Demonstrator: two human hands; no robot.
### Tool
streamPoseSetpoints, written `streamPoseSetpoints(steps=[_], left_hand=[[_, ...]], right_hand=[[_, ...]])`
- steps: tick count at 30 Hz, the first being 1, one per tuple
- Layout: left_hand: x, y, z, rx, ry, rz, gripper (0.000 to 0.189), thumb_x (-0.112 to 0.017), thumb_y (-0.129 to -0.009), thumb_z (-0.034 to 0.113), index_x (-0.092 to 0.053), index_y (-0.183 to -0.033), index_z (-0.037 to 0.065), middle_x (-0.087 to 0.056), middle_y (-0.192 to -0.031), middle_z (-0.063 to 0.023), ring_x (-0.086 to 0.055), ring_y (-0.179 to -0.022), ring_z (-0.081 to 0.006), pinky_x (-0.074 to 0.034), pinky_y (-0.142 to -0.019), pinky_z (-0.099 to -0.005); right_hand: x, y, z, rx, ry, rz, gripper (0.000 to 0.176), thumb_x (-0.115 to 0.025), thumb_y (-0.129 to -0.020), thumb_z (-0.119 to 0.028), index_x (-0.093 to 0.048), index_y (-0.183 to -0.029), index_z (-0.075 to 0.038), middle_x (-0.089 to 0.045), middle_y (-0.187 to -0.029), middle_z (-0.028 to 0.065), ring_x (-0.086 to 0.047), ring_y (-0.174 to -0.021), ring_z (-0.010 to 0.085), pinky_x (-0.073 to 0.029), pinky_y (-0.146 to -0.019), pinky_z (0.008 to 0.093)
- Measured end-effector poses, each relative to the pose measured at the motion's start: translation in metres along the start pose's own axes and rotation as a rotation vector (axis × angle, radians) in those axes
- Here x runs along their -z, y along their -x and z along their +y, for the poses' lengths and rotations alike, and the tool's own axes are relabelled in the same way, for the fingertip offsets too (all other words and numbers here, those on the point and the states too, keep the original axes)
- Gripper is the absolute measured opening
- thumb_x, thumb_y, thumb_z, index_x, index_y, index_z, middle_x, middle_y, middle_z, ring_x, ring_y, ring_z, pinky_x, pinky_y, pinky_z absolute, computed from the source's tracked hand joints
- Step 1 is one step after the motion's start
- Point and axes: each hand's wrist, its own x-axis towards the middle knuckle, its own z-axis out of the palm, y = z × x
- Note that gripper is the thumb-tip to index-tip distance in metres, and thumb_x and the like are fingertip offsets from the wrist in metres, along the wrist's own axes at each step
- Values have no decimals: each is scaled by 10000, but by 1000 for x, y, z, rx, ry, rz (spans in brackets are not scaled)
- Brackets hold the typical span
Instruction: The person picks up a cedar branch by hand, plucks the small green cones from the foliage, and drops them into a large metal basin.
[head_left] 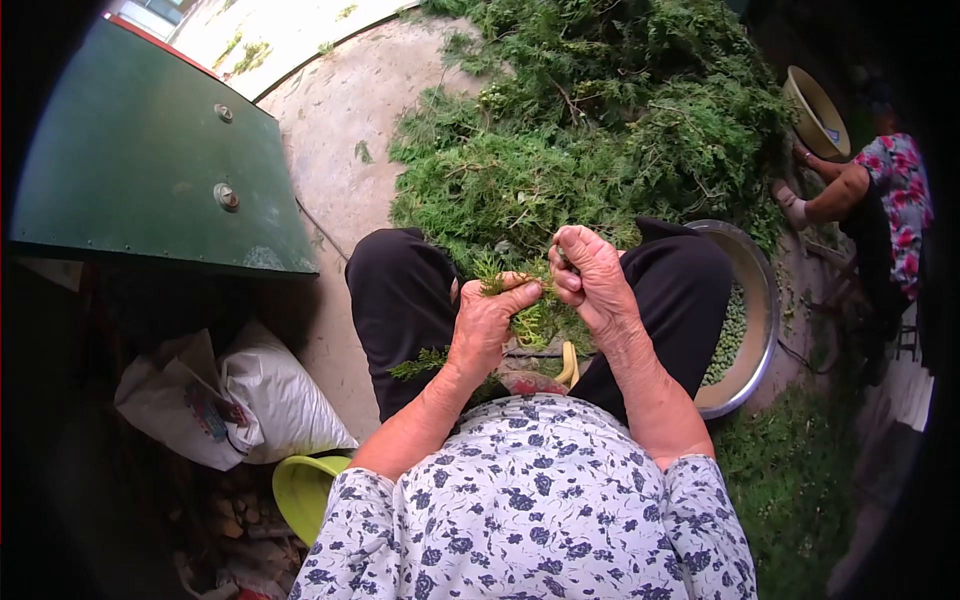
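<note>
My left hand (486,322) is closed on a green conifer sprig (530,325), pinched between thumb and fingers over my lap. Some of its flat, scaly foliage pokes out above and below the fingers. Beside it, slightly higher and to the right, my right hand (592,275) is curled shut with the thumb on top; what lies inside the fingers is hidden. By my right knee stands a wide metal basin (765,290) with many small green cones (728,340) in it. A large heap of cut conifer branches (590,130) lies in front of my knees.
At left stands a green metal box (150,160). White sacks (275,395) and a yellow-green basin (300,495) sit below it. Another person (890,200) sits at right near a tan basin (815,112). More greenery (800,470) covers the ground at lower right.
</note>
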Motion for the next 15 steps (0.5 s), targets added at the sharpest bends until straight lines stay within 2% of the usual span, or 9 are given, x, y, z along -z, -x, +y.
streamPoseSetpoints(steps=[1, 5, 7, 9, 11, 12, 13, 14, 15], left_hand=[[-1, 0, 1, 36, 38, 25, 82, -656, -779, 55, -641, -841, 4, -625, -735, -8, -553, -600, -69, -424, -484, -200], [-3, 3, 21, -29, 121, 74, 95, -662, -778, 63, -641, -853, 9, -629, -761, -29, -585, -654, -83, -438, -466, -209], [3, 2, 30, -56, 109, 98, 96, -630, -815, 83, -593, -887, 31, -633, -801, -45, -523, -505, -81, -413, -406, -203], [15, -5, 31, -86, 157, 95, 91, -616, -832, 106, -588, -878, 33, -608, -762, -29, -486, -466, -87, -376, -384, -209], [16, -4, 41, -65, 178, 137, 116, -609, -842, 140, -588, -880, 32, -577, -710, -22, -443, -435, -96, -382, -402, -230], [20, -7, 41, -75, 198, 127, 144, -605, -848, 174, -592, -885, 36, -522, -611, -17, -413, -419, -104, -399, -429, -240], [21, -7, 44, -72, 199, 128, 144, -605, -848, 174, -592, -885, 36, -522, -611, -17, -413, -419, -104, -399, -429, -240], [22, -4, 47, -51, 219, 108, 146, -599, -853, 183, -594, -887, 42, -497, -574, -16, -406, -414, -106, -406, -445, -235], [22, -3, 50, -29, 238, 87, 148, -593, -858, 193, -596, -889, 48, -472, -536, -15, -400, -409, -108, -414, -460, -230]], right_hand=[[1, 2, -6, 2, 0, 0, 199, -590, -875, -230, -538, -931, -46, -488, -698, -7, -392, -465, 26, -267, -363, 162], [-4, 28, -57, 321, 130, 96, 202, -581, -880, -204, -541, -958, -22, -500, -727, 2, -405, -486, 30, -267, -373, 160], [4, 49, -90, 514, 218, 228, 204, -583, -878, -194, -545, -981, -23, -507, -737, 2, -416, -501, 37, -271, -386, 155], [31, 69, -117, 697, 271, 351, 191, -581, -878, -181, -551, -982, -24, -517, -753, 0, -424, -515, 42, -268, -390, 152], [77, 91, -135, 765, 377, 517, 161, -568, -882, -139, -559, -992, -21, -530, -775, 0, -453, -554, 50, -310, -421, 161], [103, 99, -138, 736, 419, 633, 159, -555, -883, -112, -561, -1013, -21, -539, -791, 4, -480, -608, 56, -356, -468, 175], [129, 108, -138, 704, 460, 749, 165, -543, -883, -86, -563, -1034, -22, -548, -808, 8, -507, -662, 62, -402, -516, 188], [151, 117, -137, 638, 482, 847, 223, -534, -864, -31, -572, -1082, -2, -589, -905, 38, -547, -805, 91, -459, -649, 226], [181, 126, -135, 636, 482, 850, 223, -534, -864, -31, -572, -1082, -2, -589, -905, 38, -547, -805, 91, -459, -649, 226]])
